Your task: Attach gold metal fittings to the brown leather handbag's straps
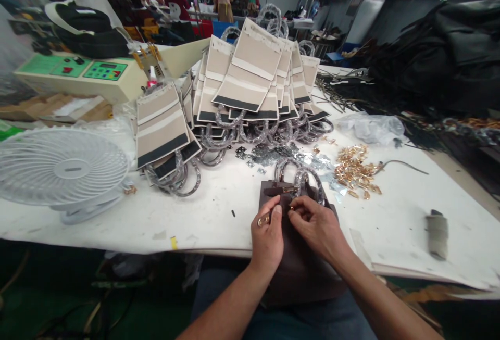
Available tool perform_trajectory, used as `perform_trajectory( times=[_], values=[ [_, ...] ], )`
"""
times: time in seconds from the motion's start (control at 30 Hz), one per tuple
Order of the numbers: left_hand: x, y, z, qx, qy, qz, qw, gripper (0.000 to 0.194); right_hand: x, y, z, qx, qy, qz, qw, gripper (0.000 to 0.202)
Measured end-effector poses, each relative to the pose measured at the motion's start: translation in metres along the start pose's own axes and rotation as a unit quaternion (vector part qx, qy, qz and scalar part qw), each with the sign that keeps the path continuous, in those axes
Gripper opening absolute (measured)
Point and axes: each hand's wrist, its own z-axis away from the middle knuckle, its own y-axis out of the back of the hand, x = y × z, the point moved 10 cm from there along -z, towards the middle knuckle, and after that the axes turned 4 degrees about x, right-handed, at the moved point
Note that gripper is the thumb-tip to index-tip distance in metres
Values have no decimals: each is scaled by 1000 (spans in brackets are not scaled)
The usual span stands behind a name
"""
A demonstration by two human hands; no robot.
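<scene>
Brown handbag (300, 262) is held at the near table edge, half on the white table (219, 210) and half over the lap, its two wrapped handles (299, 176) pointing away. Left hand (267, 238) is closed in a pinch on a small gold clasp piece (264, 219) at the bag's front flap. Right hand (318, 228) is curled, fingertips pressed on the flap strap just beside the left thumb; whether anything is gripped under it cannot be told. A gold fitting (289, 189) is already seen on the strap near the handles, so part of the hardware looks fitted; the clasp piece in the left hand is judged not yet seated. Loose gold hardware pile (355, 168) lies to the right of the bag, well within reach, and dark metal bits (273, 155) are scattered behind it. Many wrapped bags with card covers (250, 74) are stacked further back; whether they are finished cannot be told. A white fan (62, 168) lies at the left, a cream machine (78, 72) behind it, a grey roll (436, 233) at the right. Work on this bag is judged midway, one fitting in hand
</scene>
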Motion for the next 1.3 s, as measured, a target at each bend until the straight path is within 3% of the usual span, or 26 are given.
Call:
perform_trajectory(
  times=[0.53,0.8,1.07,1.13,1.23,1.3],
  values=[
    [-7,0,1,20,-23,1,1000,31,8,-2,4,-7,-34,-45,998,19],
    [-8,1,8,10,-32,-23,999,32,5,-10,1,-58,-37,-17,997,26],
    [-11,5,15,12,-32,-17,999,44,40,-26,2,-72,-90,-24,993,50],
    [-17,5,14,12,-22,-15,1000,49,48,-33,0,-97,-103,-49,989,48],
    [-21,8,10,28,-11,-17,999,51,50,-44,-2,-143,-105,-91,980,47],
    [-17,7,8,26,-6,-5,1000,48,46,-41,-1,-134,-103,-101,980,48]
  ],
)
